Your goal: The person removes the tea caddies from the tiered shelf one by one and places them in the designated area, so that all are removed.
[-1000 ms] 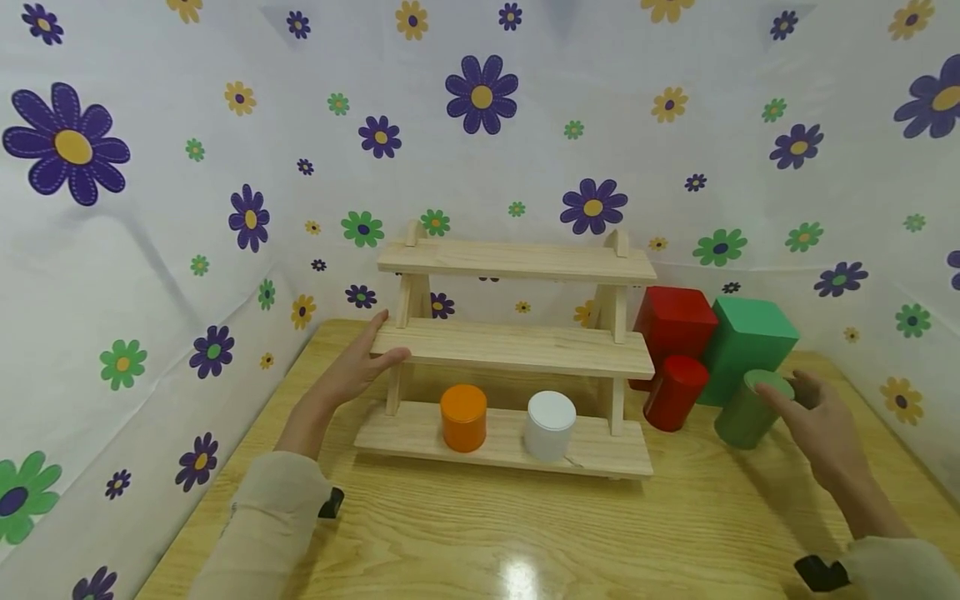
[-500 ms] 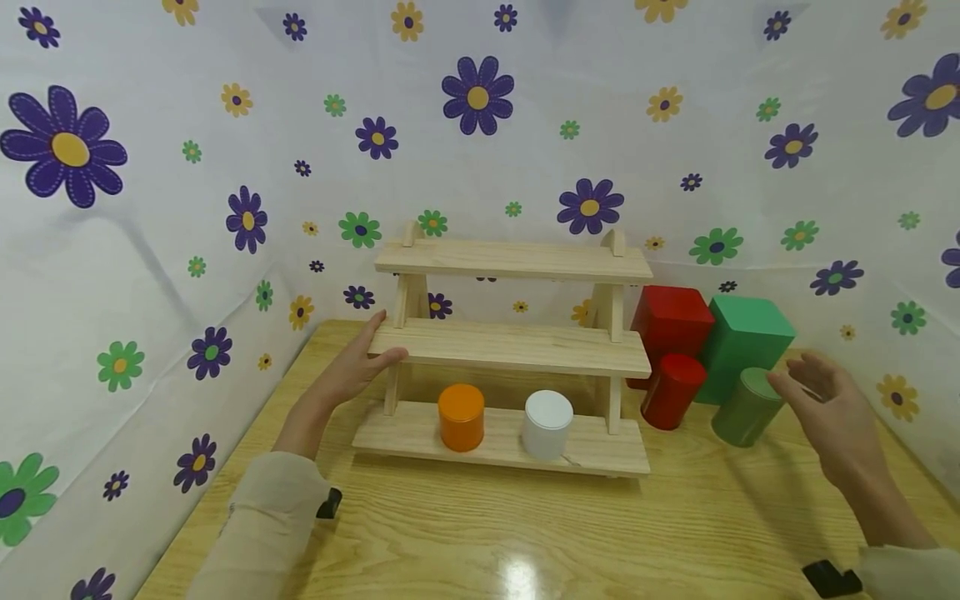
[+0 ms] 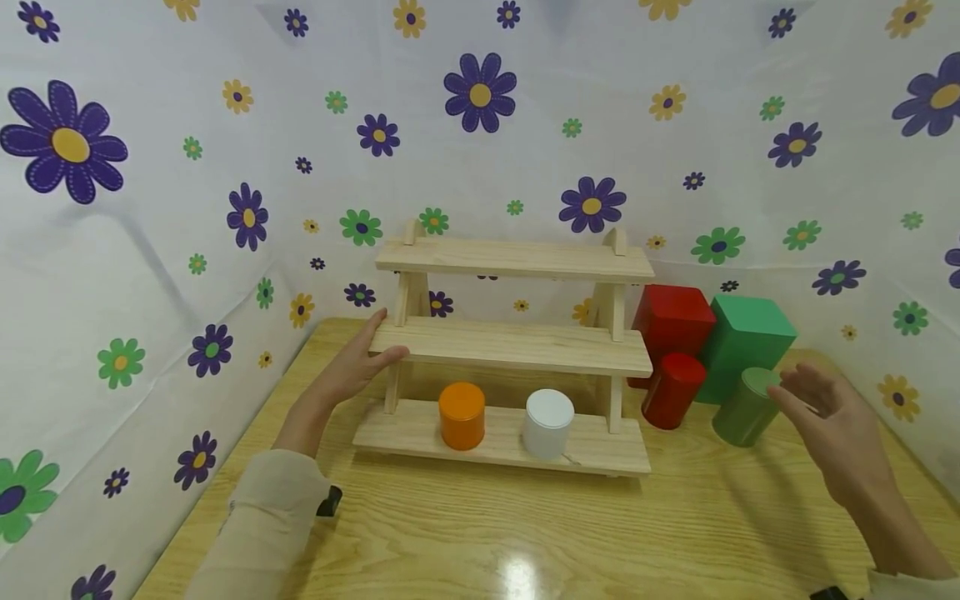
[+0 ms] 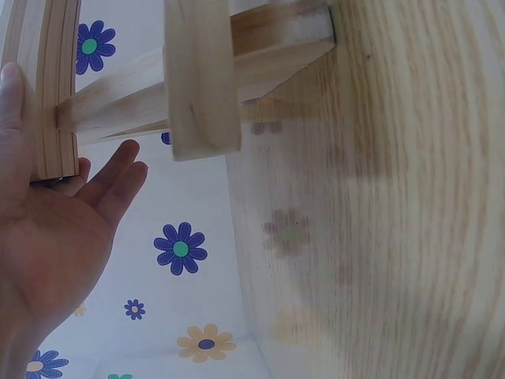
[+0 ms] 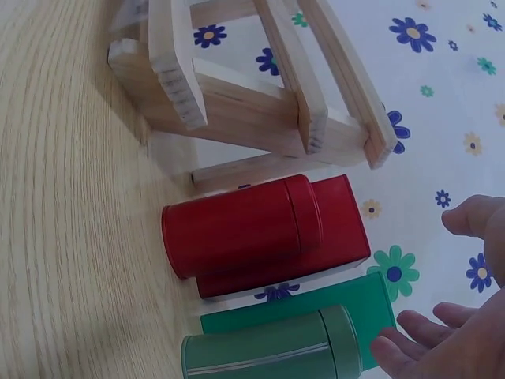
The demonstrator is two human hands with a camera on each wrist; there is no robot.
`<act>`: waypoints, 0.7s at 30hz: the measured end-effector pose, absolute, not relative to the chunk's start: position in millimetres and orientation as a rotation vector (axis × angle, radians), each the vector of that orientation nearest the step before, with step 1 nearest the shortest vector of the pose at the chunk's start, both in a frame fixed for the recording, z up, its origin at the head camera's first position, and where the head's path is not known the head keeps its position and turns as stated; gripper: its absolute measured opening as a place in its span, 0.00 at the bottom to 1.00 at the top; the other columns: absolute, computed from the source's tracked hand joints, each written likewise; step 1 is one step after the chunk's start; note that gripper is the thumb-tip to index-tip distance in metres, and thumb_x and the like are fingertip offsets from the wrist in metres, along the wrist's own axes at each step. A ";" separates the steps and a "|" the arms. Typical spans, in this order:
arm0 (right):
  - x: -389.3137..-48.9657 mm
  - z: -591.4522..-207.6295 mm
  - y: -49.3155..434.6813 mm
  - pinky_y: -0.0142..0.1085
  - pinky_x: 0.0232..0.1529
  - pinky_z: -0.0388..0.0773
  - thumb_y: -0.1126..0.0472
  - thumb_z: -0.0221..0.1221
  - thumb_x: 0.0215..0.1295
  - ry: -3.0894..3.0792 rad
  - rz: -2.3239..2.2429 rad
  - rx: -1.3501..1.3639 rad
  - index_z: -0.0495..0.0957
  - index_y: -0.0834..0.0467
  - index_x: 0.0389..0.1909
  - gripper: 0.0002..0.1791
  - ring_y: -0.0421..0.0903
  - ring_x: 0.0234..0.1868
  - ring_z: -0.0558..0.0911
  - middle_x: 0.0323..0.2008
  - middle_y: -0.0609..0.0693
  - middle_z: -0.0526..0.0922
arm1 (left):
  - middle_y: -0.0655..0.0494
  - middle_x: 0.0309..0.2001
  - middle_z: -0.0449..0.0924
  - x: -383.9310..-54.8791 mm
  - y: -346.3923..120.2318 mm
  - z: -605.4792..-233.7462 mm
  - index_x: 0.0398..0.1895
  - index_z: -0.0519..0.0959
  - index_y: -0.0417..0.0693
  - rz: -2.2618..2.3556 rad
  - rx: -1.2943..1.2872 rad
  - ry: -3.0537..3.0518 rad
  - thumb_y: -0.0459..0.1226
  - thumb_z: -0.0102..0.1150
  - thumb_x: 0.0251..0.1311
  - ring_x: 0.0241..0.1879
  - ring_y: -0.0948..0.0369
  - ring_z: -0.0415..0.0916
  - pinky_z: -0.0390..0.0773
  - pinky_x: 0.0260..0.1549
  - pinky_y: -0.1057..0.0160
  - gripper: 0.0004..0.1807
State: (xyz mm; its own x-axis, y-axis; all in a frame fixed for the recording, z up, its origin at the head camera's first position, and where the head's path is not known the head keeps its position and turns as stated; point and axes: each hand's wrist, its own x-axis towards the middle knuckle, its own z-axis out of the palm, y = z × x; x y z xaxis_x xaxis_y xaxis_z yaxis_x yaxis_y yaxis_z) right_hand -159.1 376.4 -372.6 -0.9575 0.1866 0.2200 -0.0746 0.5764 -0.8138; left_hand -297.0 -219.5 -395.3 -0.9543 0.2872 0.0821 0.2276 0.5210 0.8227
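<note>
My left hand [image 3: 351, 367] grips the left end of the middle board of a three-tier wooden display shelf [image 3: 510, 343]. In the left wrist view, the thumb lies along the board's edge, with other fingers past its end. An orange tin [image 3: 462, 421] and a white tin [image 3: 548, 427] stand on the bottom board. At the right, my right hand [image 3: 843, 429] hovers beside the lid of an upright green tin [image 3: 741, 414], holding nothing. In the right wrist view its fingers [image 5: 418, 328] are spread apart from the thumb, close to that tin [image 5: 268, 351].
A red tin [image 3: 673, 393] stands left of the green one. Behind them are a red box [image 3: 675, 307] and a green box [image 3: 752, 321], right of the shelf. White flower-patterned cloth [image 3: 480, 167] encloses the wood-grain table [image 3: 465, 533] at the back and sides.
My right hand has let go of the green tin's top and drawn back slightly right. The green tin stays in place. My left hand has kept its hold on the shelf.
</note>
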 end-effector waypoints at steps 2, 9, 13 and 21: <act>-158.1 -372.5 375.1 0.13 0.46 0.70 0.50 0.57 0.78 -2.522 1.320 -0.081 0.53 0.64 0.80 0.40 0.27 0.60 0.69 0.62 0.35 0.72 | 0.37 0.82 0.41 -296.6 -219.2 -394.6 0.85 0.35 0.47 1.429 0.457 2.689 0.56 0.55 0.75 0.78 0.37 0.49 0.45 0.75 0.34 0.52; -156.5 -376.2 369.8 0.13 0.43 0.70 0.50 0.57 0.78 -2.547 1.313 -0.056 0.55 0.65 0.79 0.39 0.22 0.52 0.69 0.59 0.35 0.73 | 0.36 0.82 0.42 -297.0 -219.5 -394.5 0.85 0.36 0.46 1.425 0.458 2.690 0.56 0.55 0.75 0.76 0.37 0.53 0.46 0.75 0.35 0.52; -156.0 -379.3 365.7 0.13 0.42 0.70 0.51 0.58 0.78 -2.556 1.306 -0.006 0.54 0.69 0.78 0.40 0.19 0.50 0.70 0.57 0.32 0.74 | 0.37 0.82 0.42 -297.1 -219.5 -395.0 0.85 0.36 0.45 1.426 0.456 2.690 0.56 0.55 0.75 0.76 0.38 0.52 0.46 0.75 0.35 0.52; -154.1 -381.7 346.1 0.13 0.43 0.70 0.52 0.60 0.77 -2.565 1.319 0.044 0.58 0.70 0.76 0.38 0.17 0.49 0.70 0.53 0.25 0.73 | 0.37 0.82 0.40 -297.5 -218.6 -396.8 0.85 0.35 0.47 1.438 0.470 2.678 0.56 0.55 0.75 0.78 0.38 0.49 0.45 0.75 0.35 0.52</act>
State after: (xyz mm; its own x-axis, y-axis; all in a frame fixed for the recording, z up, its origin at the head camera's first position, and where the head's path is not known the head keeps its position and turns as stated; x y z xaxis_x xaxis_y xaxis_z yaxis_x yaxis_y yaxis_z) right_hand -154.1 346.1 -381.7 -0.9667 0.0899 0.2397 -0.1428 0.5879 -0.7962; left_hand -297.5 -218.6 -396.8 -0.9512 0.2963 0.0859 0.2353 0.5166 0.8232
